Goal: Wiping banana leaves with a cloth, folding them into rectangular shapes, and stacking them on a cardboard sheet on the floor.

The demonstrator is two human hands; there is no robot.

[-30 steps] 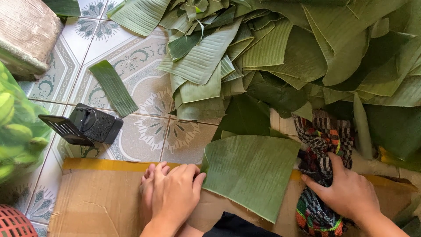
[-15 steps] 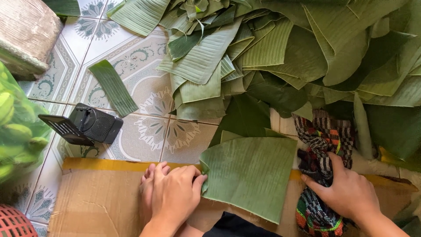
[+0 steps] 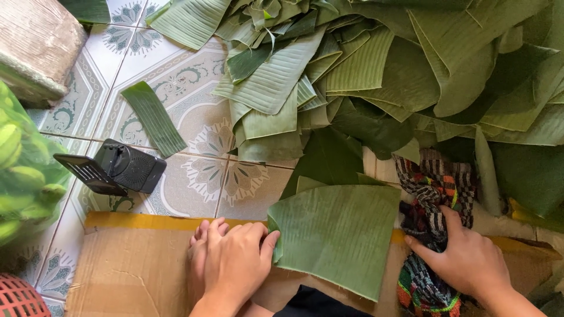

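The left hand [image 3: 232, 264] lies palm down on a sheet of brown cardboard [image 3: 129, 276], its fingers together and flat, gripping nothing; its thumb tip touches the left edge of a cut banana leaf piece [image 3: 338, 235], which rests partly on the cardboard and partly on the tiled floor [image 3: 194, 111], between the two hands; the right hand [image 3: 467, 258] presses down on a multicoloured woven cloth [image 3: 432, 194], its fingers curled over the bunched fabric and holding it, just to the right of the leaf piece and touching its edge; the cloth runs from under the big heap down past the wrist toward the lower edge of the view; a large pile of banana leaves [image 3: 376, 64] fills the upper and right part of the view, overlapping loosely on the floor; a single narrow leaf strip [image 3: 154, 117] lies apart on the tiles to the left of the pile; just below it sits a small black speaker-like device [image 3: 120, 167] with a grille; at the far left is a clear bag of green fruit [image 3: 20, 170]; a grey stone block [image 3: 35, 44] stands in the top left corner; a red plastic basket [image 3: 17, 299] shows in the bottom left corner.
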